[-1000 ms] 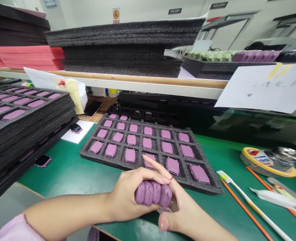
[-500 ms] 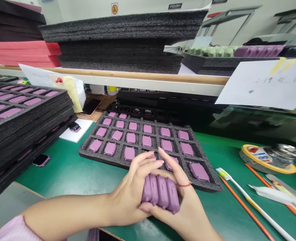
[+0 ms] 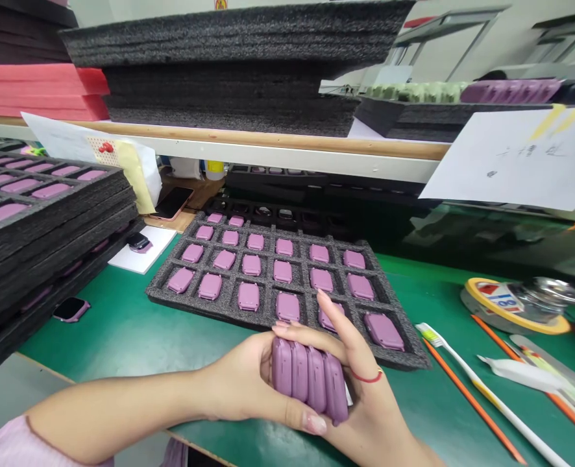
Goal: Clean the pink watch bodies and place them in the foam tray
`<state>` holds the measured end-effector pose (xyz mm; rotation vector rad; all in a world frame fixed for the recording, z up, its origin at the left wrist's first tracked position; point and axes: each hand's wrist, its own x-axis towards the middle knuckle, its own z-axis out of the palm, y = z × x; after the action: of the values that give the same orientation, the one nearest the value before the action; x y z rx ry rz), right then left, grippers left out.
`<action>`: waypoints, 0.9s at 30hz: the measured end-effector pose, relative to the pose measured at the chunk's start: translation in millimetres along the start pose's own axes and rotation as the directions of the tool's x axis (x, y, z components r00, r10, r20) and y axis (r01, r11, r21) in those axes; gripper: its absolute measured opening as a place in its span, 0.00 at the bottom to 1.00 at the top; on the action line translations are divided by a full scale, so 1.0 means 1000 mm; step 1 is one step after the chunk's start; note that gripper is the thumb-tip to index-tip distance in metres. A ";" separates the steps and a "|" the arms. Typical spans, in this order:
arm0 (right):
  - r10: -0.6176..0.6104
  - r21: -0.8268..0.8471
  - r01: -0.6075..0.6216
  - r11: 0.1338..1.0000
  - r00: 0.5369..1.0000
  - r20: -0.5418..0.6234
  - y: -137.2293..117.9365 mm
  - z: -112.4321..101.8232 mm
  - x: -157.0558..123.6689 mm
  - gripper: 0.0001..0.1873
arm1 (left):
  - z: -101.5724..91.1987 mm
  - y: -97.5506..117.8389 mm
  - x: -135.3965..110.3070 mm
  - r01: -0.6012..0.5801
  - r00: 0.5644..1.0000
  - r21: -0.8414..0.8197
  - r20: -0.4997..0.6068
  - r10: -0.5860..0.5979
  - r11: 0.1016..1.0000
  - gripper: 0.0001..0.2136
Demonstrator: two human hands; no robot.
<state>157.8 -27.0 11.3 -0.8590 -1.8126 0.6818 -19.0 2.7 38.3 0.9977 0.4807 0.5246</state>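
Note:
A row of several purple smartwatch cases [image 3: 309, 379], pressed face to face, sits between my two hands over the front of the bench. My left hand [image 3: 248, 389] closes on the row from the left, its thumb along the lower edge. From the right my right hand [image 3: 365, 408] supports the same row, its index finger raised and a red ring-like band on it. A bit of white shows at the row's right end. Just behind, a black foam tray [image 3: 229, 317] carries more purple cases in its pockets; my fingers partly cover the front ones.
Stacked foam trays [image 3: 87, 214] stand on the left, near a dark-faced watch [image 3: 72, 309] and another watch on white paper [image 3: 146, 259]. To the right lie a toothbrush [image 3: 487, 389], an orange stick [image 3: 472, 395] and a yellow tape roll [image 3: 506, 321]. A shelf [image 3: 278, 146] crosses above.
My left fingers have moved from over the top of the row to its far side, and the left thumb now reaches across its lower front. The row stands more upright. The view shifted slightly.

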 end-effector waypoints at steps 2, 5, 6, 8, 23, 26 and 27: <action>0.027 0.015 -0.027 1.000 1.000 0.007 0.000 0.000 -0.001 0.50 | -0.001 -0.001 0.000 0.023 1.000 -0.019 -0.006 -0.023 1.000 0.24; 0.049 0.012 -0.049 0.999 0.999 0.014 0.000 0.000 -0.001 0.47 | -0.001 -0.001 0.000 0.043 0.999 -0.040 0.002 -0.043 0.998 0.22; 0.050 0.009 -0.051 0.999 0.999 0.012 0.001 0.000 0.000 0.46 | -0.001 -0.001 0.001 0.046 0.999 -0.045 0.003 -0.046 0.998 0.22; 0.041 0.002 -0.041 0.999 0.999 0.006 0.001 0.000 0.000 0.48 | -0.001 -0.002 0.001 0.045 0.999 -0.049 -0.004 -0.045 0.998 0.24; -0.048 -0.232 0.050 0.971 0.999 0.014 0.003 0.014 0.001 0.49 | 0.004 -0.014 0.006 -0.056 0.979 -0.130 -0.201 0.029 0.990 0.18; -0.042 -0.284 0.047 0.958 0.999 0.021 0.003 0.017 -0.001 0.49 | 0.006 -0.013 0.006 -0.007 0.979 -0.109 -0.205 -0.016 0.994 0.16; -0.044 -0.279 0.050 0.959 0.999 0.028 0.003 0.017 -0.001 0.50 | 0.006 -0.012 0.005 0.004 0.973 -0.107 -0.230 -0.029 0.994 0.19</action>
<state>143.0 -27.1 2.2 -0.9923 -1.9726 0.4105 -9.0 -3.5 29.9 0.8338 0.6615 0.6486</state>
